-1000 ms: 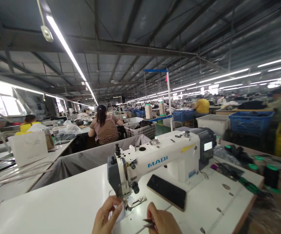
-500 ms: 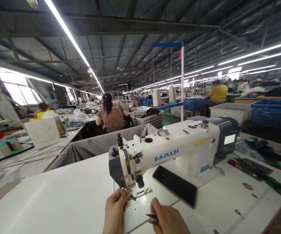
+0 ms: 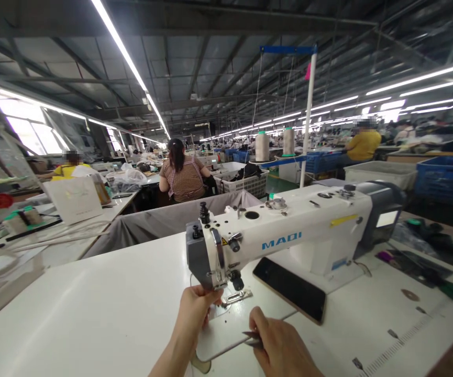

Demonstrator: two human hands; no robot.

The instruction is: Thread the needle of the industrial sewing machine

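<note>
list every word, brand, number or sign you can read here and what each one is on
"MAQI", in blue letters on the arm of the white sewing machine.
Yellow strip label on the machine arm: too small to read.
Yellow warning sticker near the needle end: no legible text.
Small blue label at the machine's base: blurred.
Screen on the machine's right end: blank glare, nothing readable.
Ruler marks on the table: no legible numbers.

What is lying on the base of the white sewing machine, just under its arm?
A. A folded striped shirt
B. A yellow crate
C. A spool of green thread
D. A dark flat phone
D: a dark flat phone lies on the base of the sewing machine, under its arm, to the right of the needle end where the left hand reaches.
</note>
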